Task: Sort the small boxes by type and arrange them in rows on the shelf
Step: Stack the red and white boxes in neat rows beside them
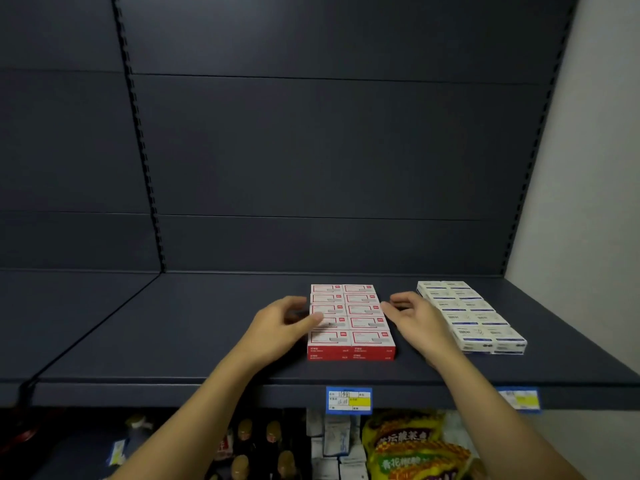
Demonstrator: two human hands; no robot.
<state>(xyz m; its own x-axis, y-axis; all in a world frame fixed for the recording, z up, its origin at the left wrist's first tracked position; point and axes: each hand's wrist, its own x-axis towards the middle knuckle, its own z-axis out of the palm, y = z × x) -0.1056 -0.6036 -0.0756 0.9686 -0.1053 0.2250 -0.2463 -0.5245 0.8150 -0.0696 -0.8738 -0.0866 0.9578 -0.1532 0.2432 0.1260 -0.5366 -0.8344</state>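
Boxes of two kinds sit sorted on the dark shelf point(207, 341), and the hands bracket one of the groups. The left hand point(284, 327) rests at the left flank of the red boxes point(351, 323), fingers loosely curled, thumb tip touching the top of the block about halfway back; it clamps nothing. The right hand point(412, 320) hovers at the block's right flank, fingers relaxed and slightly bent, touching the side or just off it, which I cannot tell; it holds nothing either. Between the two hands the red boxes stand two wide and five deep, apparently two layers high judging by the front faces, edges fairly flush. Beyond the right hand, well apart from the red block, the white boxes point(471, 317) lie in a similar two-wide group running back at a slight slant. On the shelf's front lip below the hands hang a price tag point(349, 400) under the red block and a second price tag point(519, 399) under the white one. Bottles and yellow snack bags point(412, 445) fill the level beneath. The step in hand looks like a final squaring of the red rows, with sorting seemingly done. A next move would call for a gentle inward press from both sides, then perhaps straightening the slanted white group against the shelf front.
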